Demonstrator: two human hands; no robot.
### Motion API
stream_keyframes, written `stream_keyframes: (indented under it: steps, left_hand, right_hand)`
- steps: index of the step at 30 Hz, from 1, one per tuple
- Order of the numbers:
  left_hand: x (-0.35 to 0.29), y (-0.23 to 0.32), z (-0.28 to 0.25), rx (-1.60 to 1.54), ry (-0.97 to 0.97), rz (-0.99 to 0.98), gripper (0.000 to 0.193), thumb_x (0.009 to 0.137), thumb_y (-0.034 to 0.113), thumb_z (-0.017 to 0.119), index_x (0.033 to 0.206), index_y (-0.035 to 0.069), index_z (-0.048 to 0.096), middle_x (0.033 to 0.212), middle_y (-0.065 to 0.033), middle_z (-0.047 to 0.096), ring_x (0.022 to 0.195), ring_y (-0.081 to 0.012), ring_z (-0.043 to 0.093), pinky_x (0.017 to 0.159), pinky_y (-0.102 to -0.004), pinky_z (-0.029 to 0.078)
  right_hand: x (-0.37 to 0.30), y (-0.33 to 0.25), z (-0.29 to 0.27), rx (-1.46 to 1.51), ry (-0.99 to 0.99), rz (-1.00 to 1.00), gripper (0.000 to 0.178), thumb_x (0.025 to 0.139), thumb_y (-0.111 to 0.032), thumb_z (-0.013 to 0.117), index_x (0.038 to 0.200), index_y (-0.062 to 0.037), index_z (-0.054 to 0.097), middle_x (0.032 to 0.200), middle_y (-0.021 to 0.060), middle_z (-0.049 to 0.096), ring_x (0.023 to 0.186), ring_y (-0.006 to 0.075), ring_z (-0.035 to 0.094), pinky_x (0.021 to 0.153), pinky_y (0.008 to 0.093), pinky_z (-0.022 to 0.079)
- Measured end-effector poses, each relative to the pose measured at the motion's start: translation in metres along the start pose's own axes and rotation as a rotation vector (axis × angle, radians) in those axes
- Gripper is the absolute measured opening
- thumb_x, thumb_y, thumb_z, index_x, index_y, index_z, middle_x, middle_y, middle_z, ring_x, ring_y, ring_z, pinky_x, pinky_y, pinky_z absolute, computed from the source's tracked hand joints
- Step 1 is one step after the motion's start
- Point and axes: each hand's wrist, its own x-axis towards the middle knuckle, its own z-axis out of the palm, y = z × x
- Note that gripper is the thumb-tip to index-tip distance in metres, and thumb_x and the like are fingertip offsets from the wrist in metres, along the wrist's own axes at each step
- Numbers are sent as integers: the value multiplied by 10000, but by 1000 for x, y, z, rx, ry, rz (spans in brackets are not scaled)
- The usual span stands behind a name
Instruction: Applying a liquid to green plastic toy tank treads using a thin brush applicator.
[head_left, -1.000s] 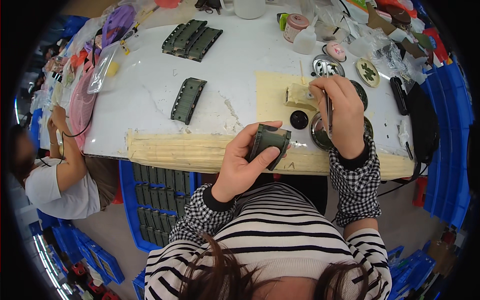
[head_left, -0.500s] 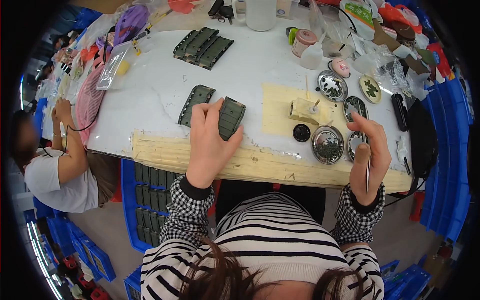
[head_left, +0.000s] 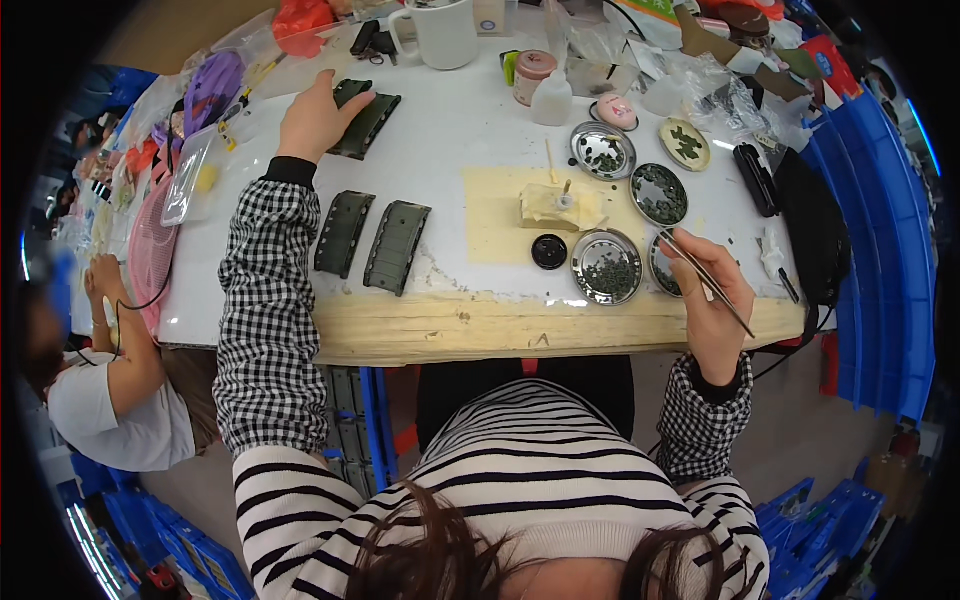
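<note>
My left hand (head_left: pixel 312 118) reaches to the far left of the table, its thumb and fingers round a dark green, curved, ribbed panel (head_left: pixel 350 92) in a small group. Another such panel (head_left: pixel 370 128) shows beside it. Two more ribbed panels, a left one (head_left: pixel 343 234) and a right one (head_left: pixel 398 248), lie apart, closer to me. In my right hand (head_left: pixel 715 310) is a pair of metal tweezers (head_left: pixel 711 282), held slantwise at the near right, beside a round metal dish (head_left: pixel 655 262) it partly hides.
A yellowish block with an upright peg (head_left: pixel 562 207) sits on tape, near a black round cap (head_left: pixel 549 252). Dishes of small dark green bits stand right of it, one nearer (head_left: pixel 577 272). Farther back are a white jug (head_left: pixel 446 35) and plastic bottle (head_left: pixel 551 98). A person (head_left: pixel 120 400) works at left.
My left hand has let go of the near right panel and moved to the far-left group. The near panels now lie farther apart. My right hand has turned the tweezers to a slant.
</note>
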Motion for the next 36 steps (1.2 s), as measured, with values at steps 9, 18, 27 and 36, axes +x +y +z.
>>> stream_keyframes:
  steps: [9, 18, 27, 36]
  left_hand:
    - [-36, 20, -52, -490, 237, 8, 568, 810, 250, 756, 1244, -46, 540, 962, -145, 665, 835, -196, 618, 767, -305, 488]
    - [-182, 122, -100, -1334, -298, -279, 537, 776, -41, 683, 1276, -45, 487, 1257, -80, 520, 1063, -129, 536, 919, -262, 435]
    - [-204, 148, -40, -1792, -488, -286, 615, 802, 130, 683, 1332, -78, 449, 1032, -85, 549, 684, -104, 561, 550, -218, 460]
    - [-205, 142, -43, -1759, -584, -203, 655, 779, 77, 704, 1364, -33, 432, 1209, -100, 533, 1051, -146, 526, 896, -266, 449]
  right_hand:
    - [7, 19, -6, -6, 91, -66, 116, 943, -41, 572, 1005, 45, 618, 956, 82, 643, 884, 117, 593, 785, 235, 458]
    - [111, -20, -15, -308, -61, -416, 234, 1012, -175, 483, 956, 29, 584, 877, 42, 623, 814, 126, 573, 778, 251, 451]
    - [336, -37, 77, -671, -487, -850, 283, 821, -166, 727, 971, -61, 511, 750, 124, 552, 671, 231, 549, 600, 344, 426]
    - [467, -15, 177, -874, -779, -716, 475, 708, -257, 831, 1027, -83, 525, 841, 115, 605, 788, 236, 588, 656, 365, 464]
